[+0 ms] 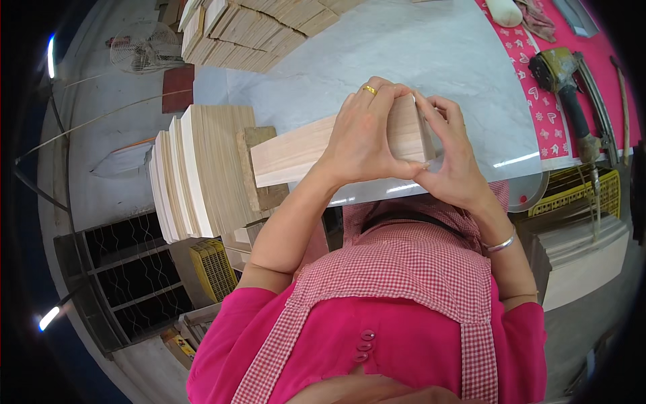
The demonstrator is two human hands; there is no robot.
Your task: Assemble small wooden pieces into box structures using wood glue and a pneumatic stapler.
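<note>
A long pale wooden box or block [289,153] lies crosswise over the near edge of the table, its right end in both my hands. My left hand [360,138] is closed over that end, fingers at the far side and thumb along the near lower corner. Curved round the end face, my right hand [456,155] presses the top and bottom corners with fingertips and thumb. The two thumbs meet at the lower corner. Whether the piece is hollow cannot be seen. Its left end reaches a rough brown wooden block [268,198].
Thin boards [219,148] are stacked left of the piece; more wooden pieces [262,30] pile up at the far left of the pale tabletop [404,44]. At right, a nail gun [565,87] lies on pink cloth, above a yellow crate [609,192] and stacked boards [585,262].
</note>
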